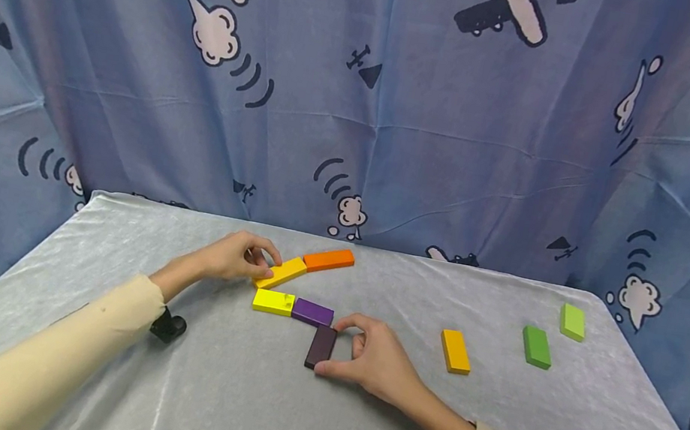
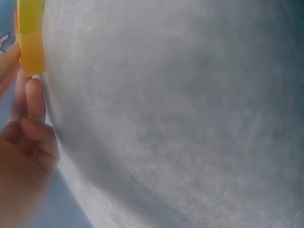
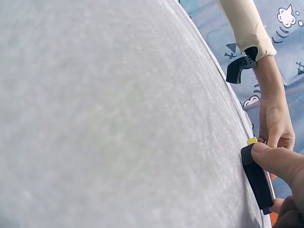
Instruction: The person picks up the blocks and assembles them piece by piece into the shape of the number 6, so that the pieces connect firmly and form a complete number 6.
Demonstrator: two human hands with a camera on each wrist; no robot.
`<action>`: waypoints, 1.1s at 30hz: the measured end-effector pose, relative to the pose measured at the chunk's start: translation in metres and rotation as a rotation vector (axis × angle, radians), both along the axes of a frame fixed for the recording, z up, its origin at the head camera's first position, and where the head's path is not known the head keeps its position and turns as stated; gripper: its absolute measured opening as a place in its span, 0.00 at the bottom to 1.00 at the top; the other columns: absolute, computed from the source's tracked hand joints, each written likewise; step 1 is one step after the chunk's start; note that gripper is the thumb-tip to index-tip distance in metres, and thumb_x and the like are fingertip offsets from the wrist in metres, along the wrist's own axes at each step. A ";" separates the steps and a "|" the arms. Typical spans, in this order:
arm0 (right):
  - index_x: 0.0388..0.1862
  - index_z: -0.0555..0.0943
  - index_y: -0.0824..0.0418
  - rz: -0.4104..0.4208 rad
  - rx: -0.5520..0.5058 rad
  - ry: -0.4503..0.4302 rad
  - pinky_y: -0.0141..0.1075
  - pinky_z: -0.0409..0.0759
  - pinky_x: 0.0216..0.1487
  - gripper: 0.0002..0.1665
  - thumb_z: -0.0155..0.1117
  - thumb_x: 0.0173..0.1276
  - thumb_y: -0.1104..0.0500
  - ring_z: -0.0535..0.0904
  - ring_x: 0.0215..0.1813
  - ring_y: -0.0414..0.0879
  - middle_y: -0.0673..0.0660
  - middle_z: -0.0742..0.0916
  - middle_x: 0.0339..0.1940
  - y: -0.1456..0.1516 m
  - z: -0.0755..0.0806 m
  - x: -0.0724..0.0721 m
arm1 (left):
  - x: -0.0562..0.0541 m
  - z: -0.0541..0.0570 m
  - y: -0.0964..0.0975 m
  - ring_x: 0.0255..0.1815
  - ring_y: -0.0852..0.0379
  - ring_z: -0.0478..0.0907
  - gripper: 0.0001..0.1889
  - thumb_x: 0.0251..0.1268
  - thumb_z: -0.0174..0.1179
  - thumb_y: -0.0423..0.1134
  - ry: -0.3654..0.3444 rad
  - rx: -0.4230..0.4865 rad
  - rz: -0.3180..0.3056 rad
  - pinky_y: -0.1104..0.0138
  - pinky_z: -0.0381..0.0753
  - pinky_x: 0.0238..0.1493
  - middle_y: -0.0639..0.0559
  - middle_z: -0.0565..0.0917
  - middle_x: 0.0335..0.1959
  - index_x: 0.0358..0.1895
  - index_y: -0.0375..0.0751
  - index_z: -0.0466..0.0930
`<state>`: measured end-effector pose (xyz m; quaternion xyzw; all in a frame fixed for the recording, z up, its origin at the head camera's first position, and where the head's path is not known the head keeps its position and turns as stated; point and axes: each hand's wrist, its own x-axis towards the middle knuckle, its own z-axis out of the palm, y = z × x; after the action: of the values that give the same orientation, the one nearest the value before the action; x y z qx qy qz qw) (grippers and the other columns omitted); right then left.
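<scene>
My left hand (image 1: pixel 233 257) pinches the near end of an amber-yellow block (image 1: pixel 286 273) that lies slanted on the cloth. An orange block (image 1: pixel 329 260) meets its far end. In front of these, a bright yellow block (image 1: pixel 272 302) and a purple block (image 1: pixel 313 313) lie end to end. Between thumb and fingers, my right hand (image 1: pixel 380 362) holds a dark, nearly black block (image 1: pixel 320 349) by its two ends, at the purple block's right end. The right wrist view also shows the dark block (image 3: pixel 257 178) under the thumb.
Off to the right lie an amber block (image 1: pixel 455 352), a green block (image 1: pixel 537 347) and a light green block (image 1: pixel 572 322). A pale grey cloth (image 1: pixel 233 394) covers the table. Behind it hangs a blue patterned curtain (image 1: pixel 314 73).
</scene>
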<state>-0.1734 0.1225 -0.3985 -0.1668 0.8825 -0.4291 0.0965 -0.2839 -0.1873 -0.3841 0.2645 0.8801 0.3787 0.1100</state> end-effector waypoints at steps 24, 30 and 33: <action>0.44 0.87 0.63 0.042 -0.185 0.109 0.31 0.58 0.21 0.15 0.80 0.61 0.57 0.55 0.17 0.39 0.47 0.62 0.14 0.050 0.006 -0.005 | 0.000 0.001 0.000 0.36 0.53 0.80 0.12 0.68 0.65 0.27 -0.017 -0.008 0.000 0.62 0.80 0.40 0.51 0.85 0.34 0.52 0.37 0.86; 0.41 0.87 0.65 0.017 -0.224 0.120 0.31 0.59 0.20 0.14 0.79 0.62 0.58 0.54 0.17 0.37 0.47 0.62 0.14 0.070 0.008 -0.003 | 0.000 0.000 0.000 0.36 0.54 0.80 0.11 0.68 0.65 0.27 -0.015 -0.010 -0.002 0.62 0.80 0.40 0.51 0.85 0.34 0.52 0.37 0.85; 0.41 0.87 0.65 0.004 -0.238 0.131 0.32 0.60 0.19 0.14 0.78 0.62 0.58 0.53 0.17 0.37 0.47 0.62 0.14 0.081 0.008 -0.003 | 0.000 0.000 0.000 0.36 0.54 0.80 0.11 0.68 0.65 0.27 -0.017 -0.008 0.000 0.61 0.80 0.40 0.51 0.85 0.34 0.52 0.37 0.85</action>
<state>-0.1762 0.2037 -0.3907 -0.2064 0.8293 -0.5189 0.0190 -0.2842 -0.1871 -0.3844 0.2609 0.8806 0.3773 0.1187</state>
